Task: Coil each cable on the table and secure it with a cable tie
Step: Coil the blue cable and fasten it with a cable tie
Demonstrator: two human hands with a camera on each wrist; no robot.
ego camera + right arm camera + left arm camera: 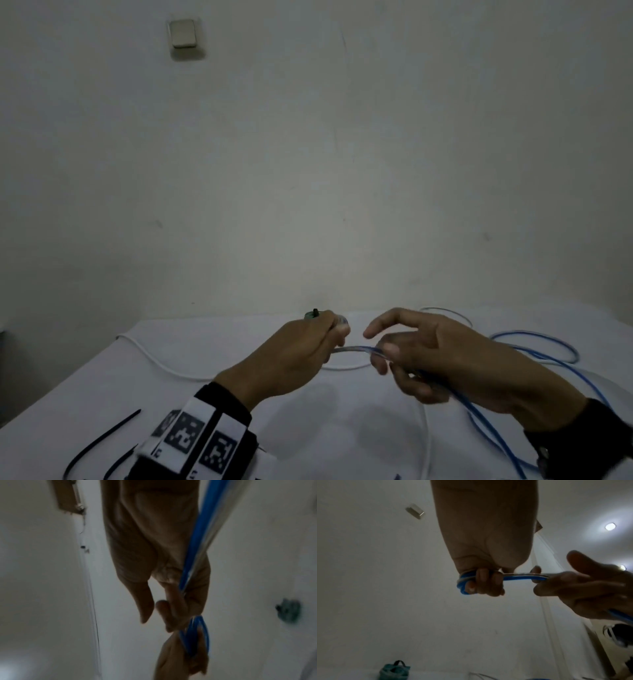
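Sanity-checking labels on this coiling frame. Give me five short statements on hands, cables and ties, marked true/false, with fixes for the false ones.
1. The left hand grips small loops of the blue cable. True.
2. The right hand is off the blue cable. False: the cable runs through its curled fingers, index finger extended.
3. The black cable ties lie on the table, near left. True.
4. A tie is already fastened round the blue cable. False: none shows on it; the rest of it trails loose on the table to the right.
5. The white cable is in the left hand. False: it lies on the table.
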